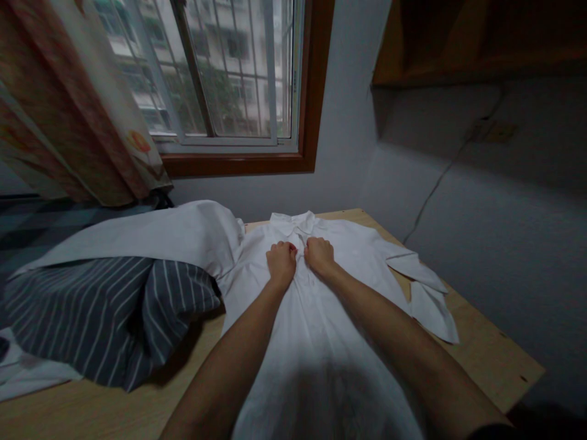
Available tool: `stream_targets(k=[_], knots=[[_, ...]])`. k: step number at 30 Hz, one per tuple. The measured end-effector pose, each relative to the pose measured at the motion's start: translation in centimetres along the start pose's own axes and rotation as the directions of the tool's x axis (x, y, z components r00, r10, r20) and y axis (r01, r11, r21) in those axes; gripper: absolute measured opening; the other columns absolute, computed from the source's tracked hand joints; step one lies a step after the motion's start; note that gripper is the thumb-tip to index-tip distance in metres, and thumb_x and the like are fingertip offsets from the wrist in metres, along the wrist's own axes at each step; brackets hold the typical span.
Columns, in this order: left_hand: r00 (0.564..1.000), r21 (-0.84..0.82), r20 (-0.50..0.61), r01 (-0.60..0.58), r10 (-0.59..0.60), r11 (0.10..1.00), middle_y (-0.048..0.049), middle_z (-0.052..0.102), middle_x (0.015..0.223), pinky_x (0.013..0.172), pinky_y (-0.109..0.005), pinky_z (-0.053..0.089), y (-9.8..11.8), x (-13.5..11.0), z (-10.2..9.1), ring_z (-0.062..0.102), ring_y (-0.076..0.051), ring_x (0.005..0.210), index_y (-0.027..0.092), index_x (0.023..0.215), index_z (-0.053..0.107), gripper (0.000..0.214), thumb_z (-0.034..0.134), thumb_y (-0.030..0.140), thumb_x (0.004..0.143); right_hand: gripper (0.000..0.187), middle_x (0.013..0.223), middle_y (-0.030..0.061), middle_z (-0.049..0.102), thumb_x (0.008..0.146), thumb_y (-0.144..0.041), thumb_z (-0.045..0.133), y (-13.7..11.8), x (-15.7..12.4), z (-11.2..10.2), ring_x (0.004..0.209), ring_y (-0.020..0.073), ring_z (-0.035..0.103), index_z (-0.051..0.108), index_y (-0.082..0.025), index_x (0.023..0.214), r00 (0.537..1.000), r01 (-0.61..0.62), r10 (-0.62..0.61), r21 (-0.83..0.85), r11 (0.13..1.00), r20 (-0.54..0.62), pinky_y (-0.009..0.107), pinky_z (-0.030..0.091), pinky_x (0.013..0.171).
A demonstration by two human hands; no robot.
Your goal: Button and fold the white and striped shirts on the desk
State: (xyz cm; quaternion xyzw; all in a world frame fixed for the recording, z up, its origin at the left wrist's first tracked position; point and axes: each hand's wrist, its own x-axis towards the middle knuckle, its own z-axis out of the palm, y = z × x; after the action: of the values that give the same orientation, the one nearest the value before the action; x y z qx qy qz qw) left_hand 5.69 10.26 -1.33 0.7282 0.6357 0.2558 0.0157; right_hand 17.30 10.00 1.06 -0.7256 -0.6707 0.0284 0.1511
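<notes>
A white collared shirt (321,330) lies spread front side up, its collar (292,223) at the far end and its lower part towards me. Just below the collar, my left hand (281,263) is closed on the shirt's front placket. Close beside it, my right hand (320,253) pinches the other side of the same front opening. A small gap separates the two hands. One sleeve (433,305) lies folded at the right. Any button between my fingertips is too small to make out.
The shirt lies on a wooden board (486,348). At the left is a heap of dark striped cloth (110,311) partly under white fabric (151,235). A window (229,79), a curtain (77,104), a wall shelf (440,67) and a cable (431,192) are behind.
</notes>
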Motion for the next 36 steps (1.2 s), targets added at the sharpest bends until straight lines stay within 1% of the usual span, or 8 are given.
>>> stream_targets(k=[3,8,13,15,20,32,34,36], knots=[[0.998,0.060,0.011,-0.061,0.060,0.996,-0.0087,0.065,0.098,0.079,-0.037,0.038,0.5,-0.1,0.0,0.055,-0.026,0.098,0.018,0.093,0.068,0.017,0.053,0.026,0.091,0.016,0.089,0.0089,0.073,0.082,-0.027,0.059,0.9,0.5,0.1,0.086,0.0213,0.066,0.072,-0.019,0.087,0.989,-0.100,0.123,0.239,0.966,-0.084,0.028,0.046,0.074],[0.998,0.055,0.020,-0.054,0.053,0.997,-0.0091,0.064,0.101,0.081,-0.037,0.037,0.7,-0.2,0.0,0.054,-0.026,0.100,0.018,0.097,0.066,0.019,0.050,0.028,0.093,0.011,0.072,0.0028,0.071,0.072,-0.023,0.063,1.3,0.5,1.8,0.071,0.0156,0.064,0.073,-0.018,0.073,0.984,-0.047,0.132,0.543,0.839,-0.119,0.023,0.044,0.065],[0.999,-0.010,0.016,-0.040,0.040,0.999,-0.0078,0.065,0.098,0.079,-0.036,0.038,0.5,-0.1,0.0,0.055,-0.025,0.098,0.019,0.093,0.066,0.020,0.049,0.028,0.094,0.016,0.056,-0.0010,0.065,0.064,-0.017,0.059,2.1,0.4,4.0,0.047,0.0119,0.058,0.072,-0.015,0.073,0.985,-0.107,0.169,0.819,0.564,0.013,0.020,0.043,0.047],[0.999,-0.025,-0.008,-0.050,0.050,0.998,-0.0075,0.066,0.097,0.079,-0.036,0.038,0.5,0.0,0.1,0.055,-0.025,0.098,0.019,0.093,0.066,0.020,0.049,0.028,0.093,0.018,0.055,-0.0017,0.064,0.064,-0.017,0.058,2.4,0.4,4.4,0.042,0.0106,0.056,0.072,-0.015,0.075,0.984,-0.130,0.174,0.853,0.506,0.046,0.019,0.043,0.042],[0.999,-0.105,-0.009,-0.054,0.054,0.993,-0.0061,0.068,0.095,0.081,-0.035,0.039,0.4,0.2,0.6,0.057,-0.024,0.096,0.020,0.090,0.067,0.019,0.051,0.028,0.092,0.021,0.060,-0.0003,0.067,0.063,-0.017,0.060,2.3,0.2,4.3,0.042,0.0098,0.056,0.072,-0.012,0.081,0.980,-0.143,0.186,0.881,0.451,0.064,0.017,0.044,0.039],[0.998,-0.205,0.059,0.039,-0.027,0.978,-0.0051,0.072,0.093,0.078,-0.030,0.042,0.1,0.6,0.8,0.062,-0.021,0.091,0.020,0.088,0.070,0.020,0.053,0.029,0.088,0.022,0.065,0.0018,0.070,0.067,-0.022,0.059,2.1,-0.6,4.0,0.048,0.0130,0.061,0.073,-0.013,0.082,0.986,-0.063,0.165,0.872,0.486,-0.021,0.021,0.049,0.044],[0.997,-0.197,0.064,0.045,-0.033,0.979,-0.0051,0.073,0.093,0.076,-0.030,0.042,0.1,0.6,0.7,0.063,-0.021,0.090,0.020,0.088,0.071,0.020,0.053,0.030,0.088,0.021,0.063,0.0011,0.069,0.067,-0.021,0.059,2.2,-0.6,4.1,0.047,0.0127,0.060,0.073,-0.014,0.081,0.988,-0.052,0.151,0.882,0.468,-0.022,0.021,0.049,0.043],[0.997,-0.194,0.071,0.051,-0.038,0.980,-0.0051,0.073,0.092,0.076,-0.030,0.042,0.1,0.7,0.8,0.064,-0.021,0.090,0.020,0.087,0.071,0.021,0.052,0.029,0.087,0.019,0.059,-0.0001,0.067,0.068,-0.020,0.059,2.3,-0.4,4.2,0.047,0.0122,0.060,0.073,-0.014,0.079,0.990,-0.061,0.143,0.909,0.411,0.002,0.020,0.049,0.043]])
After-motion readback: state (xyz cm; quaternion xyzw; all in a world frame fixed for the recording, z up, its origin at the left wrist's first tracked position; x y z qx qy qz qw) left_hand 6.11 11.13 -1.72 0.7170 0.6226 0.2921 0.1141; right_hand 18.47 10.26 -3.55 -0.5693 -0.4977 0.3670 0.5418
